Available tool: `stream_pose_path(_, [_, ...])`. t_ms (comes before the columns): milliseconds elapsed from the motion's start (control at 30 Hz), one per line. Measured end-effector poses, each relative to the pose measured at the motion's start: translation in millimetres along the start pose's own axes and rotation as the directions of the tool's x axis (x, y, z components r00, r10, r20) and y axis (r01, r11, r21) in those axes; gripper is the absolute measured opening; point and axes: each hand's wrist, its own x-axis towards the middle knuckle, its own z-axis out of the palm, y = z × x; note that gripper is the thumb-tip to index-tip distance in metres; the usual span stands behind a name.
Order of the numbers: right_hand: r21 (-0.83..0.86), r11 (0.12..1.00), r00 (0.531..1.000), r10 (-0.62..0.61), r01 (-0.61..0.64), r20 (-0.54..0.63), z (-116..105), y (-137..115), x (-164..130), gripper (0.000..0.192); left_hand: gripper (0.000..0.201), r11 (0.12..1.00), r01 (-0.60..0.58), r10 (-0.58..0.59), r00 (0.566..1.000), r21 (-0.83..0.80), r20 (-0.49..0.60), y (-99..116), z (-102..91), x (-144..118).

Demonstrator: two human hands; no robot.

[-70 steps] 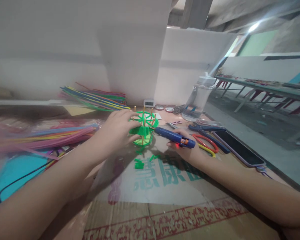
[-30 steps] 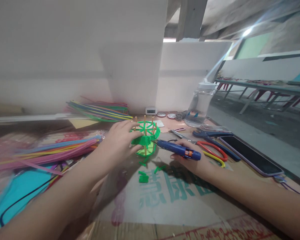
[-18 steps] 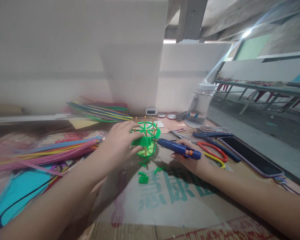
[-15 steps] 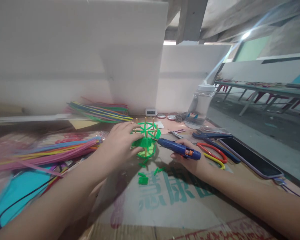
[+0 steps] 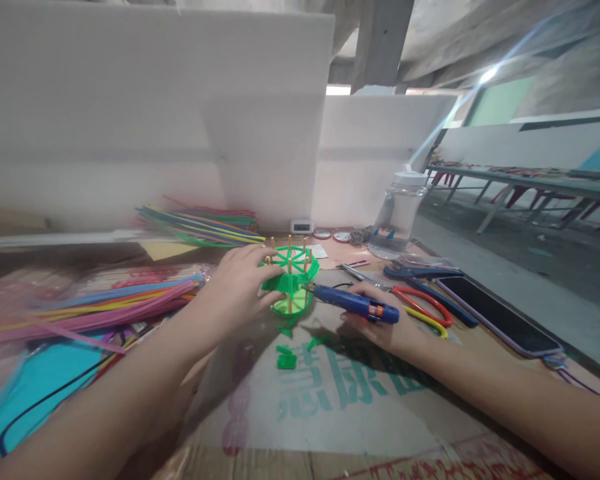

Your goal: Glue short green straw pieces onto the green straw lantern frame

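Observation:
A small round green frame with upright wooden sticks (image 5: 291, 277) stands on the table. My left hand (image 5: 243, 280) grips its left side, the thumb low and the fingers higher up. In my right hand (image 5: 375, 313) is a blue glue gun (image 5: 353, 302), its nozzle pointing left at the frame's right side. The nozzle tip is close against the green wall; I cannot tell if it touches. Several cut green pieces (image 5: 287, 361) lie in front of the frame on a translucent printed sheet (image 5: 330, 413).
Bundles of coloured pipe cleaners (image 5: 200, 223) lie at the back left, with more strips (image 5: 145, 300) nearer. To the right are red-and-yellow-handled pliers (image 5: 425, 305), a phone (image 5: 500, 317) and blue-handled cutters (image 5: 420, 272). A clear bottle (image 5: 397, 213) stands behind them.
The glue gun's nozzle has dropped slightly along the frame's right side. My left hand keeps its hold, and the frame looks slightly turned or tilted.

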Motion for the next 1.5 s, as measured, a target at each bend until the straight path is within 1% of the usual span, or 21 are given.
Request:
stream_pose_path(67, [0.045,0.999,0.998,-0.032,0.029,0.053,-3,-2,-1,0.020,0.025,1.000,0.011,-0.011,1.000,-0.006,-0.003,-2,1.2,0])
stream_pose_path(100, [0.079,0.996,0.998,-0.044,0.040,0.045,-5,-3,-1,0.023,0.025,1.000,0.014,-0.014,1.000,-0.011,-0.005,-3,1.6,0])
stream_pose_path(167, [0.150,0.988,0.998,-0.042,0.048,-0.047,-11,-5,2,0.027,0.025,1.000,0.011,-0.012,1.000,-0.023,-0.014,-5,2.2,-1])
stream_pose_path(233, [0.169,0.985,0.982,0.018,0.014,-0.190,-20,-10,12,0.023,0.025,0.999,0.006,-0.007,1.000,-0.038,-0.018,-6,2.1,-1])
stream_pose_path(267, [0.156,0.988,0.967,0.057,-0.018,-0.248,-26,-12,19,0.020,0.026,0.999,0.009,-0.010,1.000,-0.045,-0.018,-6,1.8,-1])
stream_pose_path(333, [0.091,0.988,0.950,0.148,-0.127,-0.277,-38,-15,39,0.027,0.028,0.998,0.018,-0.018,1.000,-0.053,-0.011,-5,1.0,0])
stream_pose_path(400, [0.064,0.980,0.953,0.199,-0.189,-0.227,-47,-11,65,0.030,0.030,0.998,0.014,-0.015,1.000,-0.053,-0.008,-5,0.4,1])
stream_pose_path(500, [-0.046,0.960,0.958,0.272,-0.277,-0.094,-53,13,104,0.025,0.033,0.999,-0.011,0.011,1.000,-0.032,-0.012,-5,0.3,1])
stream_pose_path(600, [-0.217,0.916,0.937,0.348,-0.337,0.013,-47,48,136,0.030,0.033,1.000,-0.022,0.022,1.000,-0.014,-0.022,-6,1.1,0])
stream_pose_path(667, [-0.244,0.905,0.931,0.364,-0.348,0.025,-38,71,149,0.028,0.030,1.000,-0.022,0.022,0.999,-0.009,-0.038,-6,1.8,-1])
stream_pose_path(767, [-0.258,0.899,0.928,0.373,-0.355,0.023,-22,98,159,0.025,0.026,1.000,-0.025,0.024,0.999,-0.008,-0.048,-6,2.0,-1])
stream_pose_path(867, [-0.279,0.878,0.909,0.414,-0.388,0.040,-11,116,160,0.025,0.029,1.000,-0.030,0.030,0.999,0.001,-0.031,-6,0.4,0])
stream_pose_path(1000, [-0.324,0.849,0.887,0.459,-0.418,0.059,-16,124,154,0.029,0.034,1.000,-0.028,0.028,0.999,-0.007,-0.016,-7,-1.7,0])
stream_pose_path(1067, [-0.351,0.838,0.890,0.454,-0.417,0.026,-29,120,146,0.038,0.034,1.000,-0.025,0.025,1.000,-0.012,-0.015,-8,-1.5,0])
stream_pose_path(1167, [-0.400,0.813,0.903,0.417,-0.423,-0.108,-51,100,126,0.055,0.036,1.000,-0.025,0.025,1.000,-0.014,-0.008,-9,-0.2,0])
stream_pose_path(1233, [-0.432,0.801,0.909,0.346,-0.415,-0.232,-60,78,108,0.050,0.037,1.000,-0.018,0.019,1.000,-0.016,0.006,-9,0.3,0])
stream_pose_path(1267, [-0.444,0.810,0.922,0.305,-0.383,-0.238,-62,65,97,0.038,0.038,1.000,-0.015,0.015,1.000,-0.016,0.012,-9,0.5,0])
stream_pose_path(1333, [-0.443,0.861,0.966,0.253,-0.249,-0.051,-56,38,73,0.018,0.037,1.000,-0.012,0.012,1.000,-0.011,0.016,-8,0.8,1])
stream_pose_path(1367, [-0.419,0.892,0.971,0.226,-0.172,0.082,-50,26,61,0.013,0.037,1.000,-0.013,0.013,1.000,-0.005,0.016,-8,1.0,1])
stream_pose_path(1433, [-0.372,0.927,0.938,0.159,-0.036,0.307,-34,7,40,0.010,0.036,1.000,-0.018,0.018,1.000,0.012,0.009,-8,1.8,1])
stream_pose_path(1500, [-0.376,0.925,0.901,0.127,0.044,0.416,-17,-6,24,0.016,0.034,0.999,-0.020,0.020,1.000,0.031,-0.006,-8,2.5,0])
